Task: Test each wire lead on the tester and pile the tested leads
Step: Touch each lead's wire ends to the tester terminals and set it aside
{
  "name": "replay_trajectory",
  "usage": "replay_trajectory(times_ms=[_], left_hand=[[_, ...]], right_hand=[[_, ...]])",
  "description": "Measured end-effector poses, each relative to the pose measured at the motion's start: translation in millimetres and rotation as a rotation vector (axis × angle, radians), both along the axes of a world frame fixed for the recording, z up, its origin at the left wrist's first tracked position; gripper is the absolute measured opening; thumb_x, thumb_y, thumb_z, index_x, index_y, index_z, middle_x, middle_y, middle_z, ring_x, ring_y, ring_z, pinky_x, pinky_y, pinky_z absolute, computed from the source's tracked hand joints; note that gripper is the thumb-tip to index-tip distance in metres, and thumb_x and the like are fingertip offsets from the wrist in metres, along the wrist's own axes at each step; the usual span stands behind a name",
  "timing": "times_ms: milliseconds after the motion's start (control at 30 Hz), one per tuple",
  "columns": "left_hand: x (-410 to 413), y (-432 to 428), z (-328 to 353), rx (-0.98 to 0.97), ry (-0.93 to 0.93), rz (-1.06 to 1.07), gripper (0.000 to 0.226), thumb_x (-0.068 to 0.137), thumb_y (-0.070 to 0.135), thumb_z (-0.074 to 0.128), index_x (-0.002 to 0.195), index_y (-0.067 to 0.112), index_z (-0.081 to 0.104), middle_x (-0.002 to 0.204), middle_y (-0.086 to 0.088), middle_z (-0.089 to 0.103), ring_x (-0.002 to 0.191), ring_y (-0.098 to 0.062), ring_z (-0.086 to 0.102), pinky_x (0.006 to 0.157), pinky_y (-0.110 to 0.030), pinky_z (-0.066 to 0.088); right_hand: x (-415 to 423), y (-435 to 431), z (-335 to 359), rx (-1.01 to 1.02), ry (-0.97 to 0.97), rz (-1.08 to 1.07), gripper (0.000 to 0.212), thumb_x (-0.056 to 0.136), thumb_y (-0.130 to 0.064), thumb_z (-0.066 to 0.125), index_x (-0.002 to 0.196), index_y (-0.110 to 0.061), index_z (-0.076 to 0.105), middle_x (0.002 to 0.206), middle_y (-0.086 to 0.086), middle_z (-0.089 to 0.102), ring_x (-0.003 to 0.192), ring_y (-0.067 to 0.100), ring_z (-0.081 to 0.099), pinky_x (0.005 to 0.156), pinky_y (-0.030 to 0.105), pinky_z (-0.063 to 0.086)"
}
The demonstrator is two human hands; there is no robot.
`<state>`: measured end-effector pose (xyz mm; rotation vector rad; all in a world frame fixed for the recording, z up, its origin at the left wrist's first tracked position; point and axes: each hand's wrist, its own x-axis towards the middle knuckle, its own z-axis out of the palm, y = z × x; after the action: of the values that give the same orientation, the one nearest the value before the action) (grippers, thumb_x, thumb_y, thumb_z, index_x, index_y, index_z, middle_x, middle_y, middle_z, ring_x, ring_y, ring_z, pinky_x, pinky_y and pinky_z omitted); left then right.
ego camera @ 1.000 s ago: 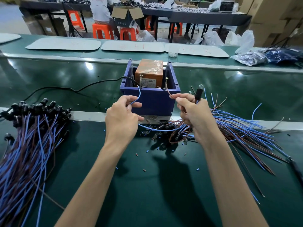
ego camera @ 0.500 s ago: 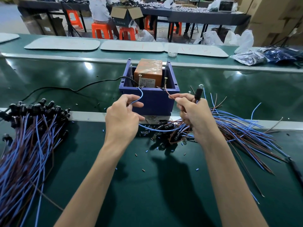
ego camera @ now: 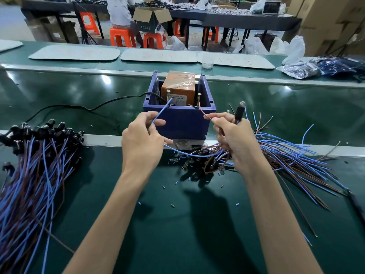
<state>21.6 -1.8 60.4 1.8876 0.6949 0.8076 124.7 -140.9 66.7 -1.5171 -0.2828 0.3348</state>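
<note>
Two lead piles. Tested pile (ego camera: 29, 175) far left, too many to count. Left hand (ego camera: 142, 143) pinches one blue wire (ego camera: 161, 111), tip by the left of two screw posts (ego camera: 168, 94). One blue bin (ego camera: 179, 123) holds one orange tester (ego camera: 178, 88). Right hand (ego camera: 235, 139) pinches one brown wire (ego camera: 205, 114) and grips one bulb socket (ego camera: 238, 113). Loose pile (ego camera: 286, 155) right.

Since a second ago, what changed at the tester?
The left hand straightened the thin blue wire, its tip rising toward the left screw post of the orange box tester; the small clear bulb now shows a red spot. Unchanged: both grips, the right hand on the thin brown wire, the blue plastic bin.
</note>
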Motion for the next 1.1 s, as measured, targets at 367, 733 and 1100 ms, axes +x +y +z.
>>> replay_trajectory(times_ms=[367,733,1100], left_hand=[[-0.7,-1.7,1.6,-0.014,0.011,0.047,0.04,0.093,-0.003,0.031,0.109,0.024,0.056,0.101,0.01,0.059,0.05,-0.01,0.068,0.078,-0.033,0.054],[-0.5,-3.2,3.2,-0.012,0.019,0.086,0.043,0.091,-0.001,0.031,0.119,0.021,0.054,0.101,0.013,0.051,0.067,-0.015,0.071,0.092,-0.047,0.049],[-0.7,-4.3,2.9,-0.017,0.012,0.073,0.041,0.092,-0.001,0.031,0.118,0.022,0.053,0.112,0.005,0.054,0.064,-0.016,0.071,0.092,-0.047,0.049]], right_hand=[[-0.9,-1.0,0.1,0.01,0.019,-0.01,0.028,0.094,-0.001,0.045,0.085,-0.012,0.069,0.053,-0.005,0.035,0.037,0.003,0.022,0.034,0.014,0.018],[-1.1,-0.8,-0.5,0.03,-0.008,-0.025,0.028,0.092,-0.003,0.05,0.075,-0.017,0.069,0.057,-0.004,0.041,0.038,0.002,0.026,0.033,0.013,0.021],[-3.2,-3.2,1.5,0.036,-0.024,-0.011,0.028,0.091,-0.003,0.05,0.074,-0.016,0.068,0.056,-0.004,0.04,0.04,0.004,0.024,0.033,0.013,0.019]])
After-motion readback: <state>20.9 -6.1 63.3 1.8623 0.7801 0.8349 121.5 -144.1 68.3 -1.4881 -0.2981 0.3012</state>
